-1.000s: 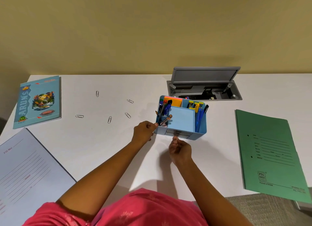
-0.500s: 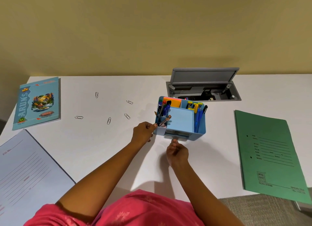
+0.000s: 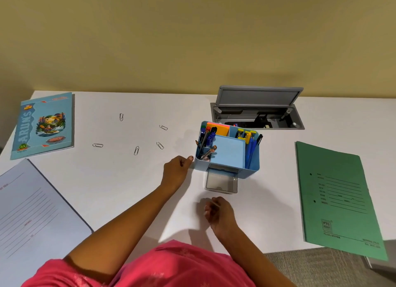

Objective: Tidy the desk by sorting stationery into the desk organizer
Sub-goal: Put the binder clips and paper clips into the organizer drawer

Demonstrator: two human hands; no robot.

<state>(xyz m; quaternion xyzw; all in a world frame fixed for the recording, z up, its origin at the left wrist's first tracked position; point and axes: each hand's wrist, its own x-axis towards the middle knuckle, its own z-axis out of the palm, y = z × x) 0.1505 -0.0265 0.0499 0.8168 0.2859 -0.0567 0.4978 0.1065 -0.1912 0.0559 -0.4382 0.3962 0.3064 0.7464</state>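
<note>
A blue desk organizer (image 3: 252,167) stands mid-desk, filled with pens, pencils, sticky notes and yellow clips. Its clear drawer (image 3: 221,183) is pulled out toward me and looks empty. My left hand (image 3: 175,171) is at the organizer's near left corner, fingers curled, thumb tip against the corner. My right hand (image 3: 218,214) rests on the desk a little in front of the drawer, fingers loosely curled, holding nothing. Several paper clips lie loose on the white desk left of the organizer, the nearest paper clip (image 3: 160,145) just beyond my left hand.
An illustrated blue notebook (image 3: 44,125) lies at the far left, a pale lilac folder (image 3: 27,211) at the near left. A green file folder (image 3: 336,196) overhangs the desk's front edge on the right. An open grey cable hatch (image 3: 257,115) sits behind the organizer.
The drawer has slid out of the organizer toward me. My right hand let go of it and drew back. My left hand stayed at the organizer's corner.
</note>
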